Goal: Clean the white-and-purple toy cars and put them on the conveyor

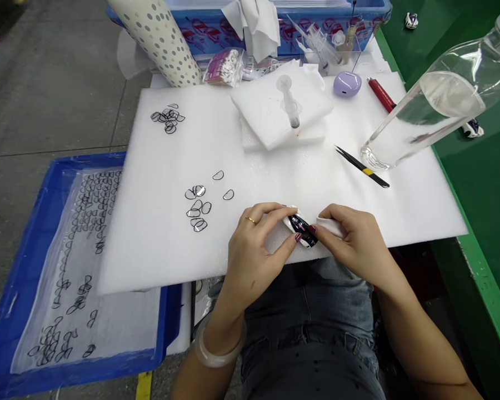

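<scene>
Between my two hands, close to the front edge of the white foam sheet (250, 261), is a small toy car body (300, 228) in dark blue and white. My left hand (260, 239) grips it, with thumb and fingers at its left side. My right hand (354, 239) is closed on a folded white cloth or tissue (332, 226), and its thumb touches the car's right side. Left of my hands lie several thin clear pieces with black rims (199, 208). Another small heap of such rimmed pieces (169, 118) sits farther back on the foam.
Black tweezers (361, 166) lie beside a tilted-looking clear bottle of liquid (425, 116). A syringe (289, 103) rests on stacked foam pieces (254, 119). Behind are cotton swabs (225, 66), a purple case (347, 84) and a blue bin (208, 33). A blue tray (33, 222) holds many rimmed pieces.
</scene>
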### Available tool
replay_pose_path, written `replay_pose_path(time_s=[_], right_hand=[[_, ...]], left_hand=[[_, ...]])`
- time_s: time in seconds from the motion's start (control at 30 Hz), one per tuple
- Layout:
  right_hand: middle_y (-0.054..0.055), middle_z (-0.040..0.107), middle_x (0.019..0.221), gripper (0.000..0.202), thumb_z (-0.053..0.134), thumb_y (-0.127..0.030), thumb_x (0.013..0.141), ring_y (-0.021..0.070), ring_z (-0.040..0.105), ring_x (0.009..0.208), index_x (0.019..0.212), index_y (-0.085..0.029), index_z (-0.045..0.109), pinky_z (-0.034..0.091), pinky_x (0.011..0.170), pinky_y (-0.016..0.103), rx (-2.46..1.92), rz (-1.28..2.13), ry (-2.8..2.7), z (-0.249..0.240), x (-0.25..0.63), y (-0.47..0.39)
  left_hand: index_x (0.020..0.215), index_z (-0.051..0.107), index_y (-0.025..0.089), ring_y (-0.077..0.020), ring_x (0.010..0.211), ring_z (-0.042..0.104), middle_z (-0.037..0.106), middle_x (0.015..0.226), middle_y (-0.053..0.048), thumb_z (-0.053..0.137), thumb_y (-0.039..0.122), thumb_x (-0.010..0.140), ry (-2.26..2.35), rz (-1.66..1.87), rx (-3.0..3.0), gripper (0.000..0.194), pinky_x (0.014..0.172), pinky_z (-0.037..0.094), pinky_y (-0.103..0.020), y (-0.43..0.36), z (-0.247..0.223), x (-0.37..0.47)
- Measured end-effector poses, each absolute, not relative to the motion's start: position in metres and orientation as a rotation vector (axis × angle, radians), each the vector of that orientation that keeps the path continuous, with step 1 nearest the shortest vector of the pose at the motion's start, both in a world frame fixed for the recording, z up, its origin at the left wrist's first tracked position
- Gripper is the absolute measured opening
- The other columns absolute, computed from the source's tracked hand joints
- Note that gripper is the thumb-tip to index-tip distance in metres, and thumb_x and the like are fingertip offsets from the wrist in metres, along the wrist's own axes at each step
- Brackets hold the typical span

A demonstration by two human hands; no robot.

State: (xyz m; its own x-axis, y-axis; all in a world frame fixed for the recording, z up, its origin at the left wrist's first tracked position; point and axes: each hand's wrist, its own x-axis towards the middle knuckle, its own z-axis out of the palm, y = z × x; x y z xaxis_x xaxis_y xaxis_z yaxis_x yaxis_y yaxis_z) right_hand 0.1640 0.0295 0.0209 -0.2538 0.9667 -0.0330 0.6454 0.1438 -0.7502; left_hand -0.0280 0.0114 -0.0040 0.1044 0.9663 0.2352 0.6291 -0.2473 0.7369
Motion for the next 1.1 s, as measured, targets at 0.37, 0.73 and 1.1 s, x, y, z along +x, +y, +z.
replay_pose_path(time_s=[0.37,0.73,1.1], right_hand=[[0.0,0.062,0.065,0.02,0.064,-0.037,0.088,0.0171,0.059,0.062,0.08,-0.019,0.066,0.043,0.052,0.026,-1.518,1.156,-1.658,0.025,0.172,0.031],[0.009,0.071,0.076,0.022,0.063,-0.036,0.088,0.0228,0.064,0.061,0.096,-0.021,0.075,0.044,0.053,0.035,-1.864,0.382,-1.338,0.048,0.253,0.02],[0.01,0.073,0.1,0.043,0.06,-0.026,0.09,0.0251,0.066,0.087,0.13,-0.015,0.052,0.053,0.076,0.04,-1.425,0.17,-1.992,0.0,0.124,-0.001]], left_hand=[[0.109,0.067,0.026,-0.0279,0.108,0.058,0.072,0.11,-0.002,0.072,0.022,0.08,1.647,0.973,1.959,0.03,0.092,0.052,-0.046,0.013,-0.003,-0.016],[0.123,0.065,0.027,-0.0246,0.119,0.058,0.067,0.128,-0.004,0.056,0.019,0.096,1.473,1.023,1.983,0.03,0.1,0.052,-0.047,0.009,-0.008,-0.032],[0.11,0.073,0.027,-0.0229,0.115,0.062,0.068,0.121,-0.003,0.058,0.024,0.094,1.565,1.213,1.704,0.022,0.102,0.05,-0.042,0.0,-0.008,-0.039]])
